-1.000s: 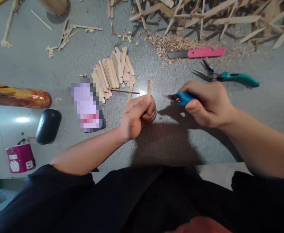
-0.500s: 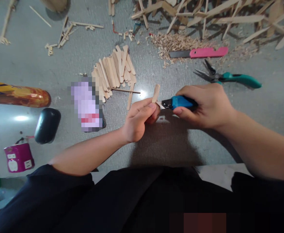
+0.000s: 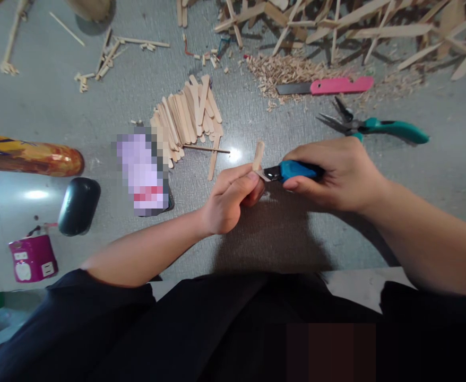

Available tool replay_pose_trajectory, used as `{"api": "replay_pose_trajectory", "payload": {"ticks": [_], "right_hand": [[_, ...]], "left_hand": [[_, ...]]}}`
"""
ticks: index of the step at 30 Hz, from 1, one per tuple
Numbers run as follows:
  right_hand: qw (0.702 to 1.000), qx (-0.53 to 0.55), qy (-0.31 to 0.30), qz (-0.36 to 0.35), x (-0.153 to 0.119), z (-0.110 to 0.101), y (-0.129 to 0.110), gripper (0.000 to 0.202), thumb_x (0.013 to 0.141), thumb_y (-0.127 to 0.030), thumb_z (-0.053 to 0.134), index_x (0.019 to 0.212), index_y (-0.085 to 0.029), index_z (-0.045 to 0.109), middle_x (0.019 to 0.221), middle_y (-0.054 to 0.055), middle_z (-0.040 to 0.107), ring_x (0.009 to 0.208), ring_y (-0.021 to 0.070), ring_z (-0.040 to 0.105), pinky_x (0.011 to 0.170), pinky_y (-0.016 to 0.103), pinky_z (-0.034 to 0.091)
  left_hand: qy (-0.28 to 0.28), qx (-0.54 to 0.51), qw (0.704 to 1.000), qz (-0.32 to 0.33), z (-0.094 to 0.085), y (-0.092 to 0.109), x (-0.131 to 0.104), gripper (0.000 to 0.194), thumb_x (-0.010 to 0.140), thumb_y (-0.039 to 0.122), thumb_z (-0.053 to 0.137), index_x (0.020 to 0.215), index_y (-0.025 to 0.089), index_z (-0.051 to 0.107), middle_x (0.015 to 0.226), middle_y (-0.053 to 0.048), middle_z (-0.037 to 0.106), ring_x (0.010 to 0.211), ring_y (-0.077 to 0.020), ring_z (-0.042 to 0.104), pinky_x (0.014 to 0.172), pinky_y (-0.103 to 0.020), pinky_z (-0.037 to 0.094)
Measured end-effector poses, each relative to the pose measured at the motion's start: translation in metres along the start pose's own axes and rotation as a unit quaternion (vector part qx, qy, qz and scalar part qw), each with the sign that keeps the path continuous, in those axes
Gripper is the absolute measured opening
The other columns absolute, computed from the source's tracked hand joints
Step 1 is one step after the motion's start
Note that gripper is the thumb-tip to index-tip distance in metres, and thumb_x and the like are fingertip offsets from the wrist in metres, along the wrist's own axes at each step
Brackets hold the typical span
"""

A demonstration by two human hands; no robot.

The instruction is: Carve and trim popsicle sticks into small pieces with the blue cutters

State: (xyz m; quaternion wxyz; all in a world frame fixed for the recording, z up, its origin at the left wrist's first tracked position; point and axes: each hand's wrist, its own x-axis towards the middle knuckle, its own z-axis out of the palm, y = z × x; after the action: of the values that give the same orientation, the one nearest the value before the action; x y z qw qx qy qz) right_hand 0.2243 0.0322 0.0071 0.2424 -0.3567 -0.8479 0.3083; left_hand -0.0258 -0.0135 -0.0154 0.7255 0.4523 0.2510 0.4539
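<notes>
Pinched between the thumb and fingers of my left hand (image 3: pixel 233 196) is a short wooden stick (image 3: pixel 258 155), its rounded end pointing up. My right hand (image 3: pixel 332 172) is wrapped round a blue utility knife (image 3: pixel 299 171), whose blade touches the stick close to my left thumb. Up and left of my left hand lies a pile of flat wooden sticks (image 3: pixel 185 116), with a thin dark rod (image 3: pixel 207 149) across its lower edge. Just above my right hand are green-handled pliers (image 3: pixel 396 130) with their jaws apart.
A pink cutter (image 3: pixel 341 86) rests on wood shavings (image 3: pixel 288 69), below a stick structure (image 3: pixel 392 31). On the left are a blurred phone (image 3: pixel 143 170), a dark oval case (image 3: pixel 79 206), an orange-brown canister (image 3: pixel 29 154) and a purple adapter (image 3: pixel 33 258).
My left hand and the stick have shifted slightly right. The knife blade now sits nearer my left thumb, and its handle has moved slightly left.
</notes>
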Motion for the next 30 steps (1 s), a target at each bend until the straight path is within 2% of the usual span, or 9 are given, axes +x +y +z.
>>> {"api": "replay_pose_trajectory", "payload": {"ticks": [6,12,14,18,21,27,30], "right_hand": [[1.0,0.02,0.021,-0.003,-0.003,0.005,-0.001,0.065,0.11,-0.089,0.068,0.1,-0.026,0.082,0.076,0.003,0.075,0.063,0.0203,0.063,0.061,0.039,0.042],[0.996,-0.069,0.061,0.017,-0.009,0.013,-0.001,0.062,0.11,-0.09,0.066,0.113,-0.031,0.086,0.094,0.008,0.086,0.079,0.0281,0.077,0.069,0.043,0.051],[0.991,-0.101,0.084,0.009,-0.01,0.014,-0.001,0.06,0.111,-0.087,0.067,0.115,-0.03,0.085,0.098,0.008,0.088,0.081,0.0282,0.078,0.069,0.044,0.052],[0.982,-0.141,0.126,-0.014,-0.011,0.011,0.0,0.064,0.108,-0.09,0.07,0.114,-0.028,0.086,0.09,0.008,0.084,0.076,0.0269,0.075,0.065,0.043,0.048],[0.986,-0.133,0.102,0.007,-0.01,0.006,0.0,0.06,0.111,-0.088,0.065,0.115,-0.032,0.086,0.091,0.008,0.083,0.079,0.0284,0.076,0.07,0.044,0.051],[0.987,-0.082,0.116,-0.076,-0.006,0.009,0.005,0.055,0.113,-0.079,0.072,0.104,-0.025,0.081,0.077,0.003,0.076,0.065,0.0207,0.067,0.061,0.039,0.043],[0.989,-0.074,0.103,-0.083,-0.004,0.01,0.005,0.056,0.113,-0.079,0.072,0.103,-0.025,0.08,0.075,0.002,0.074,0.063,0.0195,0.066,0.059,0.038,0.042]], "left_hand": [[-0.002,-0.025,1.0,0.0,0.002,-0.001,-0.001,0.06,0.118,0.056,0.069,0.072,0.021,0.052,0.06,0.004,0.044,0.053,-0.0093,0.036,0.054,-0.026,0.031],[0.022,-0.037,0.999,-0.025,0.003,0.0,0.002,0.065,0.117,0.064,0.07,0.071,0.023,0.048,0.056,0.006,0.037,0.049,-0.0088,0.031,0.053,-0.028,0.026],[0.031,-0.044,0.998,-0.037,0.003,0.0,0.003,0.065,0.115,0.065,0.072,0.071,0.023,0.048,0.056,0.007,0.034,0.048,-0.0086,0.029,0.052,-0.028,0.024],[0.042,-0.044,0.997,-0.048,0.002,-0.001,0.002,0.065,0.111,0.065,0.078,0.07,0.023,0.049,0.057,0.007,0.034,0.049,-0.0081,0.029,0.052,-0.028,0.025],[0.049,-0.061,0.995,-0.061,0.002,0.0,0.002,0.064,0.111,0.065,0.078,0.071,0.023,0.049,0.057,0.008,0.031,0.048,-0.0075,0.026,0.052,-0.028,0.023],[0.052,-0.068,0.994,-0.062,0.003,0.001,0.001,0.064,0.113,0.064,0.075,0.071,0.023,0.047,0.056,0.009,0.028,0.048,-0.0076,0.023,0.053,-0.028,0.022],[0.042,-0.069,0.995,-0.056,0.003,0.001,0.002,0.064,0.113,0.063,0.075,0.071,0.023,0.047,0.056,0.01,0.027,0.048,-0.0076,0.023,0.052,-0.028,0.022]]}}
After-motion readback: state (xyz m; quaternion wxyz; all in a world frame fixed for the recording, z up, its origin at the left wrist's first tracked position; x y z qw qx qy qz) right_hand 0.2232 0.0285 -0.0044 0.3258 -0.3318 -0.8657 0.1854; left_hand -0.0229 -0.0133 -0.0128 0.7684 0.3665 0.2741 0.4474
